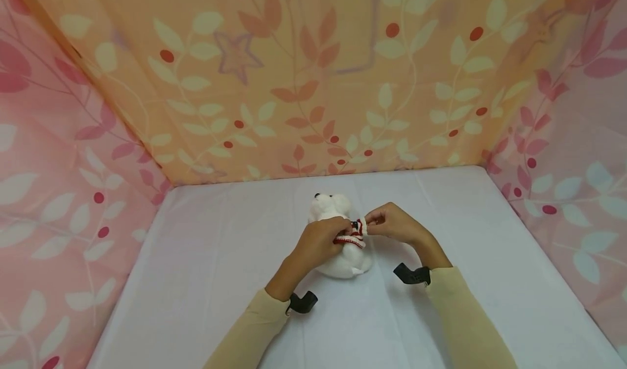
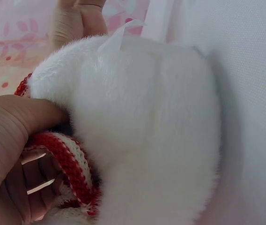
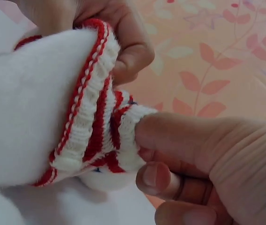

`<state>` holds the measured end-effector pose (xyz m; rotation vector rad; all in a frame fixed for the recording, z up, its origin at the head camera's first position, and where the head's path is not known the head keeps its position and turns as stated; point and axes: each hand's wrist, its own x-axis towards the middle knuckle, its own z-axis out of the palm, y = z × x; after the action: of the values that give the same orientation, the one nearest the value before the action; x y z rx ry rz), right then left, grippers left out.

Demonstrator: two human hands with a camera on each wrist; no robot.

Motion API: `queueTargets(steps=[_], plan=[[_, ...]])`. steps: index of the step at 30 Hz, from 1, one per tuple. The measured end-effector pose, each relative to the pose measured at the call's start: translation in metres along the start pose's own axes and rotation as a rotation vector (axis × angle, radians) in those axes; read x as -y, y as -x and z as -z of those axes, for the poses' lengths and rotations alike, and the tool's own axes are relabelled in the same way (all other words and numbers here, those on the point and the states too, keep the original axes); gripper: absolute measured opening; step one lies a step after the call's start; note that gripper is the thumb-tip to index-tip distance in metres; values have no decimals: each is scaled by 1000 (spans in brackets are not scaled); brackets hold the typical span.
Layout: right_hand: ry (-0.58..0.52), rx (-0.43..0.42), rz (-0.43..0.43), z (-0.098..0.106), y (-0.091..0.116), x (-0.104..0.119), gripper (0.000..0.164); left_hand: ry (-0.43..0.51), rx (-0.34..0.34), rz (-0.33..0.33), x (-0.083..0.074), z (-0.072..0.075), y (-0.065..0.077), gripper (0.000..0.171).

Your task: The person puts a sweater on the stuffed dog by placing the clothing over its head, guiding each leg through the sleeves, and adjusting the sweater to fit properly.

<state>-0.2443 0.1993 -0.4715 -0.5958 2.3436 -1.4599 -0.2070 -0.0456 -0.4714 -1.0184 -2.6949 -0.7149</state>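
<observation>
There are one counter [image 1: 220, 238], one white plush toy [image 1: 339, 263], one red-and-white knitted garment [image 3: 100, 117], two hands [image 1: 320, 241] [image 1: 398, 225], two beige sleeves [image 1: 252, 328] [image 1: 465, 317], two black wrist devices [image 1: 303, 302] [image 1: 410, 274], and three leaf-patterned cloth panels [image 1: 63, 173] [image 1: 318, 75] [image 1: 578, 157], one along each of three counter edges.

White plush toy [image 2: 142, 112] in striped sweater [image 3: 98, 129]

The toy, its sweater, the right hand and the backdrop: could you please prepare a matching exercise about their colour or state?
Things:
1 Toy
2 Sweater
3 Right hand
4 Backdrop

Colour or state:
A orange, leaf print
B pinching knitted cloth
C white and furry
D striped red and white

Pairs: 1-C, 2-D, 3-B, 4-A
</observation>
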Motion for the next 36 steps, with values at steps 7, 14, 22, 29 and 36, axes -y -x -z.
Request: queueTargets(steps=[7, 14, 22, 29, 36], plan=[[60, -62, 35, -7, -3, 2, 14, -10, -3, -21, 0, -1, 1, 31], [-9, -37, -6, -7, -2, -5, 14, -11, 10, -16, 1, -3, 2, 32], [-62, 46, 24, -7, -2, 0, 12, -13, 23, -17, 2, -2, 2, 33], [26, 59, 48, -9, 0, 8, 11, 17, 40, -10, 2, 2, 2, 33], [71, 14, 46, -10, -2, 14, 13, 298, 189, -14, 21, 38, 7, 17]])
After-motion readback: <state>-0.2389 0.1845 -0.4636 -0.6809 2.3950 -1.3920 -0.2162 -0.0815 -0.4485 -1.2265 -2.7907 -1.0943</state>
